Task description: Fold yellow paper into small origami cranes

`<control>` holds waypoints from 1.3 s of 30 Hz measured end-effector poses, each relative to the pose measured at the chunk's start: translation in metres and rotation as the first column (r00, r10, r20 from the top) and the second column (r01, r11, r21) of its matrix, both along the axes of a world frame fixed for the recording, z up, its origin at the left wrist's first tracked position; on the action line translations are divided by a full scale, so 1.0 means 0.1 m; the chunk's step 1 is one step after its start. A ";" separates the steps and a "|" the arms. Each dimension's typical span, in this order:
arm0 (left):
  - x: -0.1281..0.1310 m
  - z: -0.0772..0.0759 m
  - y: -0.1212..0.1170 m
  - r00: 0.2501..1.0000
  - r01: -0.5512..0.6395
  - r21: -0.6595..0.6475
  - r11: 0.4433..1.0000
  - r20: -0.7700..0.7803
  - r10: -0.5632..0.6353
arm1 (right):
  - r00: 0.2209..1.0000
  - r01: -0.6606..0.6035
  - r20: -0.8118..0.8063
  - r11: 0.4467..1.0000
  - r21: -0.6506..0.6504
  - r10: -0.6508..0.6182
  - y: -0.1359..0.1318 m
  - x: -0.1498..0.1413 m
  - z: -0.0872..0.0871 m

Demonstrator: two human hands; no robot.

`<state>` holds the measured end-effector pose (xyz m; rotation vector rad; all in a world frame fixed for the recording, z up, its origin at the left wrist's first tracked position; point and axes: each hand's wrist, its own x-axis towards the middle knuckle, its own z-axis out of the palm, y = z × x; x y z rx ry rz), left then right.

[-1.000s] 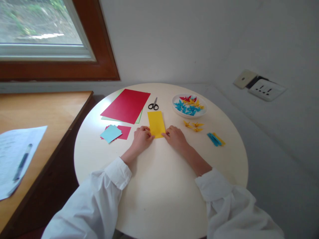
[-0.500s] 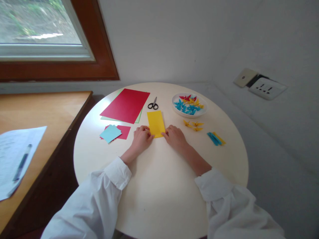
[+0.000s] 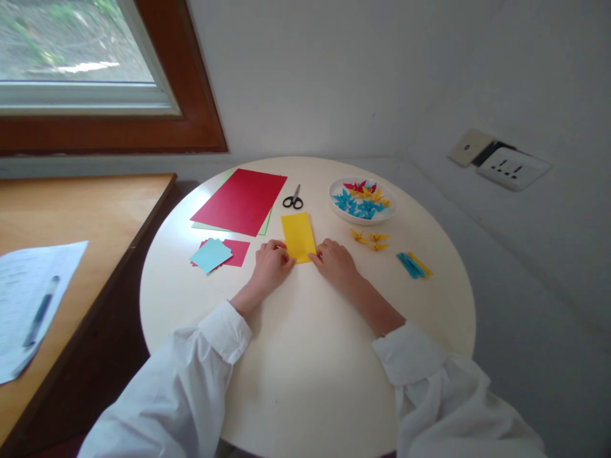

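Observation:
A yellow paper rectangle lies flat near the middle of the round white table. My left hand pinches its near left corner, and my right hand pinches its near right corner. Both hands rest on the tabletop with the fingers curled onto the paper's near edge.
Black scissors lie just beyond the yellow paper. A large red sheet covers a green one at the back left, with small blue and red squares nearer. A white dish of folded paper cranes, three loose yellow cranes and folded strips sit right. A wooden desk with paper and pen stands left.

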<state>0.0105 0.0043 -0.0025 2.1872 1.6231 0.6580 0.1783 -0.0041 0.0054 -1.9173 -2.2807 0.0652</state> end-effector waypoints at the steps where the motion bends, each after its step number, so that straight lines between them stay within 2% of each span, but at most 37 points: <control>1: 0.00 0.01 0.00 1.000 -0.001 -0.002 1.000 0.001 0.001 | 1.000 0.001 -0.004 1.000 0.000 -0.001 0.00 0.00 0.00; 13: 0.00 0.01 -0.01 1.000 -0.002 -0.005 1.000 0.010 0.002 | 1.000 -0.002 -0.004 1.000 0.013 0.002 0.00 0.01 -0.02; 20: -0.02 -0.03 -0.02 1.000 -0.011 0.057 0.998 -0.029 0.013 | 1.000 0.007 0.005 1.000 0.010 -0.007 -0.01 0.00 -0.01; 32: -0.02 -0.06 -0.05 0.986 0.140 0.134 0.981 -0.111 -0.125 | 0.997 0.027 -0.072 1.000 0.004 -0.027 0.00 0.02 -0.01; 39: -0.04 -0.11 -0.04 0.955 0.282 0.265 0.922 -0.167 -0.244 | 0.995 0.031 -0.092 0.999 0.015 -0.029 0.01 0.03 -0.02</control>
